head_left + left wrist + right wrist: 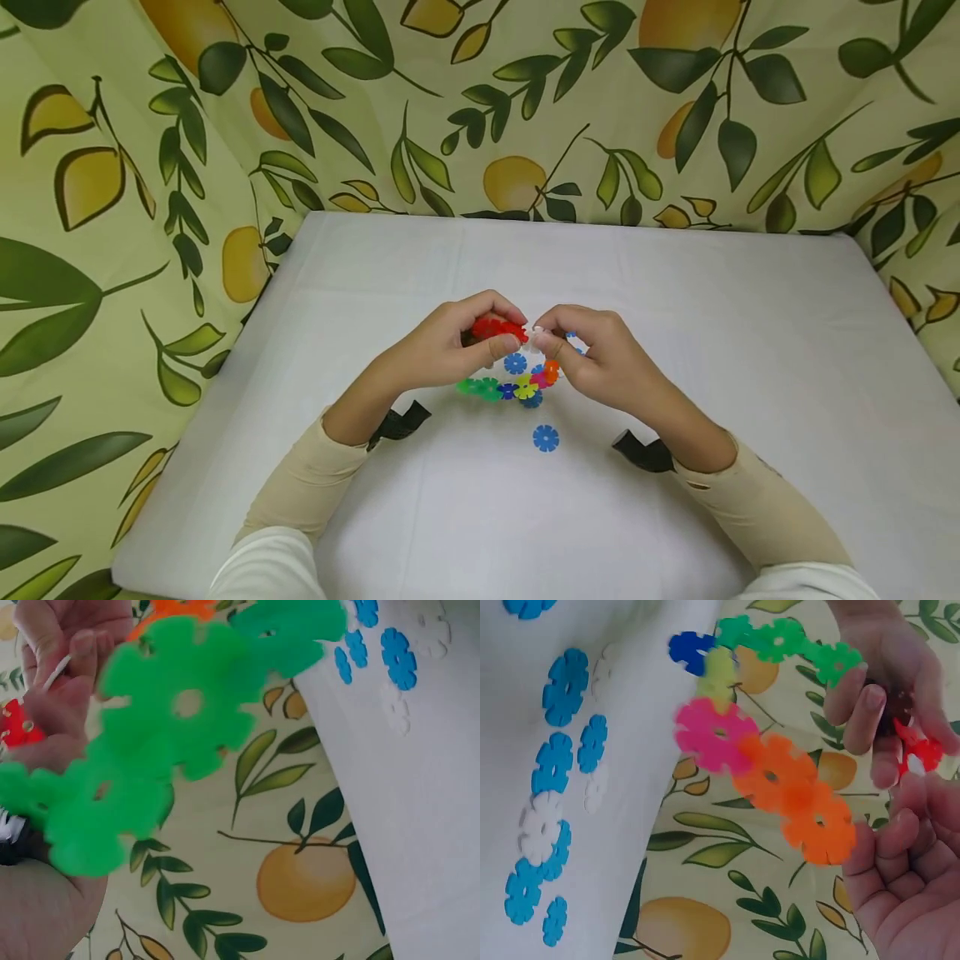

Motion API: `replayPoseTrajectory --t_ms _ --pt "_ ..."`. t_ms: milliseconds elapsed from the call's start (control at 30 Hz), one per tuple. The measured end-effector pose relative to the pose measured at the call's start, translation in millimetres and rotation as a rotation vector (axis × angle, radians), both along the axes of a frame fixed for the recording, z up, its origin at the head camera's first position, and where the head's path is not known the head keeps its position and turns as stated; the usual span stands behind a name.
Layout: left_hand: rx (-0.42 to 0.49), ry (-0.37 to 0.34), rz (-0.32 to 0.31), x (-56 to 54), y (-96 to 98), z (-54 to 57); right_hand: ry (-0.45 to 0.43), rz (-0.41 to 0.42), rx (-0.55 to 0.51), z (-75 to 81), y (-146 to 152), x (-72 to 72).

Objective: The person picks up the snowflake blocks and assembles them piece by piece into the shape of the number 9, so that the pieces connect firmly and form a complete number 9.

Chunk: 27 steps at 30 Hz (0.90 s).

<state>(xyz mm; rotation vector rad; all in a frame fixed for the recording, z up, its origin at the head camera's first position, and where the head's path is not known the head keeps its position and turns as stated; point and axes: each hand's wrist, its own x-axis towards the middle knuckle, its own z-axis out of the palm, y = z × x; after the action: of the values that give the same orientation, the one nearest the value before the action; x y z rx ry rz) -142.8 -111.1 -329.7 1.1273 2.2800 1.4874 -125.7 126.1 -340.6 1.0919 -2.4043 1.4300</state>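
My left hand [442,342] grips red snowflake discs [491,327] between thumb and fingers. Facing it, my right hand [600,354] pinches a white snowflake disc [535,337] right at the red edge. A chain of interlocked discs hangs below and between both hands. In the right wrist view its green discs [778,639] run beside the left fingers, followed by a dark blue disc [691,652], a yellow disc [720,679], a pink disc [715,735] and orange discs [819,823] near the right hand. Large green discs [187,701] partly cover the left wrist view.
Loose blue discs [546,438] and white discs [540,829] lie on the white-covered table [450,517] beneath and in front of the hands. A fruit-patterned curtain [517,125] borders the table's back and sides. Black straps [405,421] hang at both wrists.
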Motion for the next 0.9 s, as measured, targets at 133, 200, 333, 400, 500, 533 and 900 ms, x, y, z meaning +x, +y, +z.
replayPoseTrajectory --t_ms 133,200,333,400,500,533,900 --pt "-0.045 -0.070 -0.013 1.3 0.2 -0.6 0.023 -0.005 0.076 1.8 2 1.3" --pt "-0.061 -0.099 -0.023 2.3 1.0 -1.6 0.022 -0.008 0.100 1.2 3 2.5" --pt "-0.060 -0.111 -0.033 3.0 3.9 -3.6 -0.014 -0.041 0.114 0.0 1 6.8" --pt "-0.054 -0.100 -0.023 2.7 5.3 -4.6 -0.033 -0.067 0.110 -0.9 0 8.2" --pt "-0.055 -0.080 -0.005 2.0 6.8 -5.5 -0.047 -0.100 0.100 -2.3 -3 9.6" --pt "-0.058 -0.073 0.000 1.9 7.1 -5.9 -0.047 -0.108 0.097 -3.2 -3 9.7" --pt "0.000 -0.081 0.018 0.5 8.6 -10.0 0.021 -0.096 -0.011 -10.7 -6 7.1"
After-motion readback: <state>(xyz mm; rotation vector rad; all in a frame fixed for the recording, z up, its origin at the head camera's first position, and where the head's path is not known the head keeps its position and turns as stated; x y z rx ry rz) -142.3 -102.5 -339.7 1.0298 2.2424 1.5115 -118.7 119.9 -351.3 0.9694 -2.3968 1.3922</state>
